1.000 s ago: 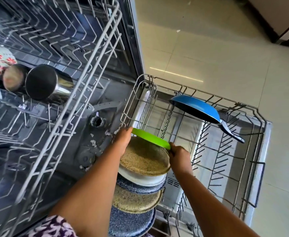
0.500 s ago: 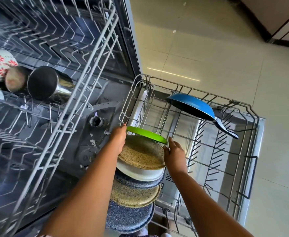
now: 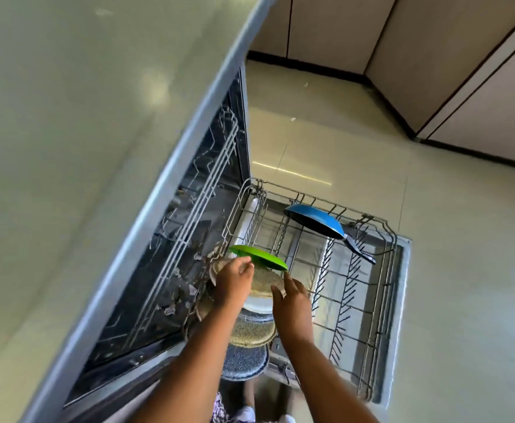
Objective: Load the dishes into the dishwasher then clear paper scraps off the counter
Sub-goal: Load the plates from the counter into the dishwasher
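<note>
Head view.
A: Where's the round green plastic plate (image 3: 259,257)?
B: At the grey wire rack's (image 3: 384,270) nine o'clock edge. Left hand (image 3: 233,280) fingers curl on its rim; right hand (image 3: 291,300) fingers are spread, index touching.
A: Room?
B: Bare tines toward three; blue frying pan (image 3: 314,222) at twelve.
</note>
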`<state>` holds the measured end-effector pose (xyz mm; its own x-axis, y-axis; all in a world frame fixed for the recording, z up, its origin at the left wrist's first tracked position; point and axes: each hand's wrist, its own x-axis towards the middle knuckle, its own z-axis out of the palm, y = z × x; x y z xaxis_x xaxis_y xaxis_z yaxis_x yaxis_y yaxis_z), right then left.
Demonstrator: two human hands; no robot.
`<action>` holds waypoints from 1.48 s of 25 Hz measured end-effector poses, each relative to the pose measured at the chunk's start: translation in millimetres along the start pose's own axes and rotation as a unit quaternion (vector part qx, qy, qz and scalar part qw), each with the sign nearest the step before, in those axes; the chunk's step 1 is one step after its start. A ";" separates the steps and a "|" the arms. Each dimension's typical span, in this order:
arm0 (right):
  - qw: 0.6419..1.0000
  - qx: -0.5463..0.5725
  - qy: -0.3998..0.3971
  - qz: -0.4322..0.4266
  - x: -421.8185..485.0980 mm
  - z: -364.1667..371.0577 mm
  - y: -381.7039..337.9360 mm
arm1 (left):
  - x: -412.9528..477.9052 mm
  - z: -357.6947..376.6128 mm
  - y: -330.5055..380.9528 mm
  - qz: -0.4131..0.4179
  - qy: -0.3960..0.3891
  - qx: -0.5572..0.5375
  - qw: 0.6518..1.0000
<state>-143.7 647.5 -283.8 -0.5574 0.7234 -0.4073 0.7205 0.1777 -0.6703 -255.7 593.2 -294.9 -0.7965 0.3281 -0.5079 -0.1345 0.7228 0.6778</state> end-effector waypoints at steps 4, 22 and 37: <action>0.999 -0.005 0.032 -0.025 -45.5 -33.6 -34.0 | -50.5 -25.8 27.3 0.061 -0.023 0.017 0.998; 0.946 -0.030 0.027 -0.320 -221.1 -129.2 -130.1 | -310.9 -178.8 56.7 0.140 0.141 0.018 0.980; 0.809 -0.006 -0.164 -0.565 -398.1 8.8 -259.8 | -480.9 -377.0 -106.0 -0.033 0.520 -0.150 0.840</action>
<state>-112.7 307.5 47.0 -0.9408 -0.1208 0.3168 -0.3223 0.6085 -0.7252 -80.6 129.5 77.9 -0.8451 -0.5280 0.0832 -0.2170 0.4810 0.8494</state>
